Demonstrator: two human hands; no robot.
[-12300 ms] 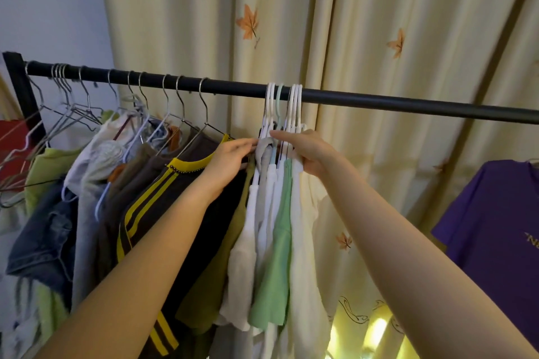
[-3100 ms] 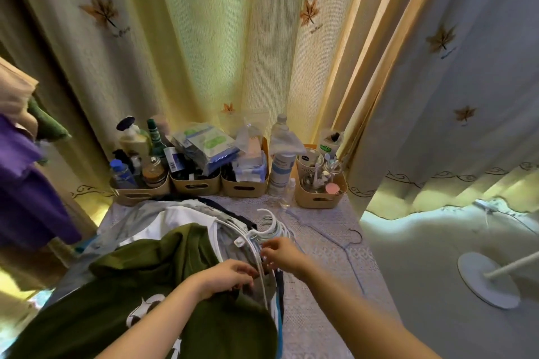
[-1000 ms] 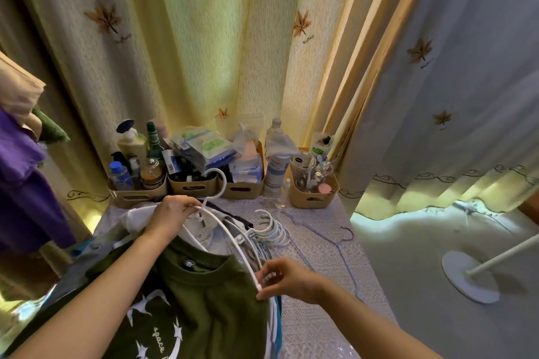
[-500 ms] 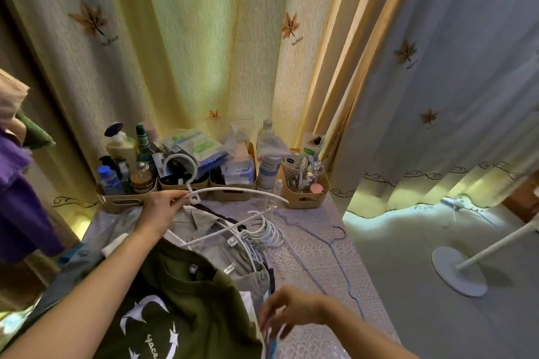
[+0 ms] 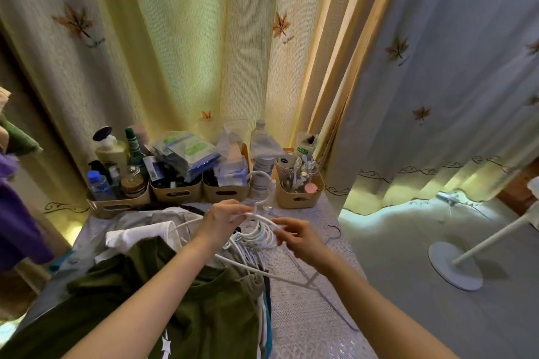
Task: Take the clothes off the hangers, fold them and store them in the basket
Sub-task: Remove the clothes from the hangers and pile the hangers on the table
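A pile of clothes lies on the table, with a dark green T-shirt (image 5: 186,309) on top and white and grey garments (image 5: 140,234) under it. My left hand (image 5: 220,220) grips a bare white hanger (image 5: 258,183) near its neck, hook pointing up, held just above a bunch of white hanger hooks (image 5: 262,237) still in the pile. My right hand (image 5: 297,237) pinches the same hanger's arm just right of the neck. No laundry basket is in view.
Tan bins (image 5: 176,192) full of bottles and packets line the table's (image 5: 309,318) far edge against the curtain. A thin wire hanger (image 5: 335,230) lies on the lace cloth at right. A fan base (image 5: 455,265) stands on the floor to the right. Purple clothes (image 5: 14,224) hang at left.
My left hand pulled the white hanger out of the green T-shirt and carried it right, over the hanger bunch. My right hand rose from the shirt's edge and took hold of the hanger.
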